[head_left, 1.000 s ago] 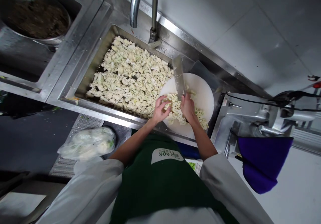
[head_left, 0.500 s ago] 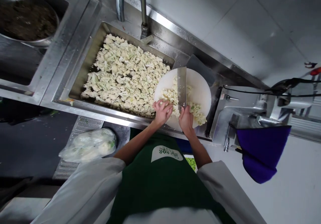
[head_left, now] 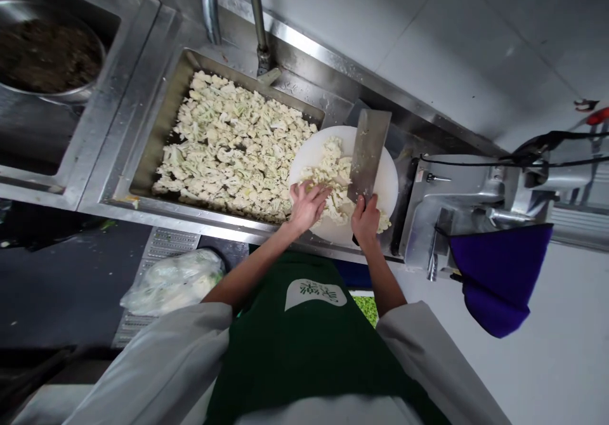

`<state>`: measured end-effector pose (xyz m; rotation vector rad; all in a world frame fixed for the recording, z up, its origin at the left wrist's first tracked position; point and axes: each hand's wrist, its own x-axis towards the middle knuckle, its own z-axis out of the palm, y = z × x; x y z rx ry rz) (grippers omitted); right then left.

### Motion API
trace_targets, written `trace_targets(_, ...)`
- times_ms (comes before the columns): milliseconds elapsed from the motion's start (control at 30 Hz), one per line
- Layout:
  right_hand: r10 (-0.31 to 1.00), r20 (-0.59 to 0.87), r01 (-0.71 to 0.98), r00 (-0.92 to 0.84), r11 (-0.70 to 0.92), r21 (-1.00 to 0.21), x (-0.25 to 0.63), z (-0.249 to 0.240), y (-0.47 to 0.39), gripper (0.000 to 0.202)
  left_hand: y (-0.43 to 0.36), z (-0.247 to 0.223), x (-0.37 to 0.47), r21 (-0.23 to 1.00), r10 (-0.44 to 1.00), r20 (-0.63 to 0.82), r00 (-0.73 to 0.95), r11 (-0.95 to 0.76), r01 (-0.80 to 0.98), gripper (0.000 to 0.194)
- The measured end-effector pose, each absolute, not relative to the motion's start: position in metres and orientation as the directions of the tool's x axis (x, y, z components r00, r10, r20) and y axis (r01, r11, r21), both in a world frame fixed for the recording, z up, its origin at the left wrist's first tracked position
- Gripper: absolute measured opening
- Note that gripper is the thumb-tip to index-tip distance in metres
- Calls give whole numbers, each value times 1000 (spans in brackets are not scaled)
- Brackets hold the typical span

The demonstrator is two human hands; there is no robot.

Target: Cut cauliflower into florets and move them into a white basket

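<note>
A round white cutting board [head_left: 311, 149] lies over the right end of the sink, with cut cauliflower [head_left: 333, 171] on it. My right hand [head_left: 365, 222] is closed round the dark handle of a cleaver [head_left: 370, 149], whose broad blade leans over the right part of the board. At the board's left edge, my left hand [head_left: 307, 206] rests against cauliflower with its fingers bent and apart. Many cauliflower florets [head_left: 238, 146] fill the sink basin [head_left: 157, 139] beside the board.
A metal bowl of dark food [head_left: 52, 57] stands in the left sink. The faucet [head_left: 261, 38] rises behind the basin. A plastic bag of vegetables [head_left: 176, 279] lies below the counter at left. A purple cloth [head_left: 499, 273] hangs at right.
The cleaver has moved right, away from my left hand, and its blade is now tilted with its broad face showing. My left hand has stayed by the cauliflower at the board's left edge.
</note>
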<state>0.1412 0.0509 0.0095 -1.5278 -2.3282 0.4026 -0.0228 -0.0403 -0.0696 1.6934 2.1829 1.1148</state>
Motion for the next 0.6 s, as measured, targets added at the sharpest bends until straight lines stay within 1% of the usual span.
trace_targets(67, 939, 121, 839, -322, 342, -424, 150, 15, 55, 41, -28, -63, -37, 599, 932, 327, -158, -75, 797, 48)
trace_targets(100, 948, 114, 844, -297, 316, -434, 153, 17, 57, 41, -21, -61, -44, 583, 944, 324, -65, -145, 800, 48)
trace_targets(133, 956, 106, 848, -272, 290, -443, 155, 18, 57, 41, -16, -59, -50, 572, 950, 313, 8, -195, 797, 45)
trace_targets(200, 969, 96, 855, -228, 247, -456, 157, 18, 56, 42, -9, -58, -60, 562, 955, 287, 79, -235, 793, 34)
trace_targets(267, 974, 92, 856, -208, 227, -465, 155, 16, 50, 44, -9, -59, -61, 565, 959, 273, 76, -224, 794, 25)
trace_targets(333, 971, 92, 847, -221, 238, -475, 151, 14, 43, 44, -14, -62, -57, 577, 961, 276, 21, -183, 796, 22)
trace_targets(433, 959, 80, 826, -272, 275, -493, 144, 10, 30, 42, -24, -67, -49, 601, 956, 285, -68, -122, 790, 25)
trace_targets(533, 948, 42, 821, -314, 294, -489, 138, 7, 16, 39, -28, -69, -49, 624, 960, 274, -51, -137, 769, 30)
trace_targets(600, 945, 10, 831, -327, 293, -473, 134, 5, 7, 39, -28, -70, -53, 637, 961, 274, -30, -158, 754, 29)
